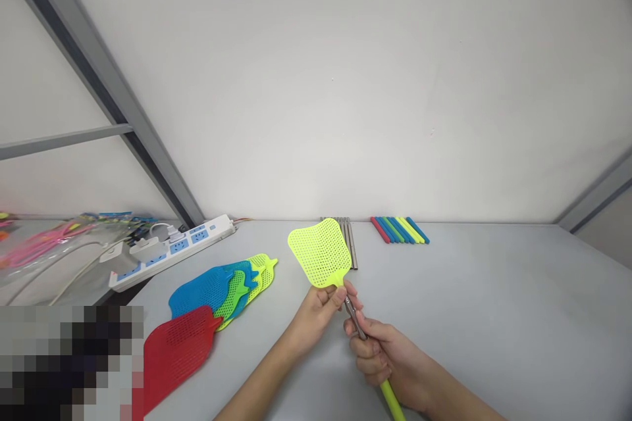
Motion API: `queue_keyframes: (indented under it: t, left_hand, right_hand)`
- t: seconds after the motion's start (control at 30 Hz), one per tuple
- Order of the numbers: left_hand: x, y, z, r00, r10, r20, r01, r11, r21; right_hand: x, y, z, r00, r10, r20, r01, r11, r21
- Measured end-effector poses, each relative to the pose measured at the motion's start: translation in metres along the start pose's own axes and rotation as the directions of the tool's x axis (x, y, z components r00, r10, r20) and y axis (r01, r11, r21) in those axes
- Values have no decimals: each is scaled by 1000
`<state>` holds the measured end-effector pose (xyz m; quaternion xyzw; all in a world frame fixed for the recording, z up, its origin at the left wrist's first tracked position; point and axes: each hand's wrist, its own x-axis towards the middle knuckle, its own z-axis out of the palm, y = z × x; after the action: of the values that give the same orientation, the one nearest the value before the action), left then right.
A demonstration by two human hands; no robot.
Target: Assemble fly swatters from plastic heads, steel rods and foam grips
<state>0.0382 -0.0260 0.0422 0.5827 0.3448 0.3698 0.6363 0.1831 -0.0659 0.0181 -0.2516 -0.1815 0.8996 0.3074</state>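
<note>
My left hand (320, 309) pinches the neck of a yellow fly swatter head (318, 253), a perforated plastic paddle tilted up to the left. A metal rod (354, 317) meets that neck, though my fingers hide the exact joint. My right hand (378, 355) is wrapped round the rod, and a yellow-green handle (392, 401) sticks out below the fist. Behind the yellow paddle, several metal rods (349, 243) lie side by side near the wall, partly covered from view.
Left on the table are overlapping swatter heads: red (180, 355), blue (200, 293), green (234, 299) and yellow (264, 273). Coloured handle tubes (399, 230) lie in a row by the wall. A white power strip (172, 250) with plugs and bagged items (59, 243) occupy the far left.
</note>
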Motion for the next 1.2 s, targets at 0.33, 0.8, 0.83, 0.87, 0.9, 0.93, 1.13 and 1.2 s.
queue_keyframes:
  t: [0.33, 0.8, 0.83, 0.87, 0.9, 0.93, 1.13, 1.2]
  left_hand:
    - [1, -1, 4, 1000, 5, -20, -6, 1000, -19]
    - [-5, -18, 16, 995, 103, -1, -86, 834, 544]
    - [-7, -17, 19, 992, 127, 10, -107, 784, 611]
    - [-10, -16, 22, 990, 137, 35, -126, 748, 651]
    - [-12, -15, 26, 988, 137, 68, -147, 728, 670]
    - [-14, -14, 29, 986, 131, 103, -166, 716, 678]
    - [-20, -13, 43, 944, 136, 300, -313, 653, 690]
    - [-20, -13, 44, 934, 139, 328, -337, 641, 690]
  right_hand:
    - [1, 0, 1, 993, -111, -50, 111, 994, -6]
    - [-2, -47, -34, 893, -356, -274, 384, 922, 51]
    - [-1, -50, -36, 888, -357, -290, 386, 922, 44]
    - [-1, -52, -39, 882, -357, -306, 385, 922, 35]
    - [-1, -53, -41, 877, -360, -318, 387, 922, 25]
    - [0, -54, -42, 873, -363, -327, 388, 922, 13]
    - [4, -53, -45, 875, -382, -296, 379, 923, -70]
    - [5, -52, -46, 877, -394, -276, 385, 919, -89]
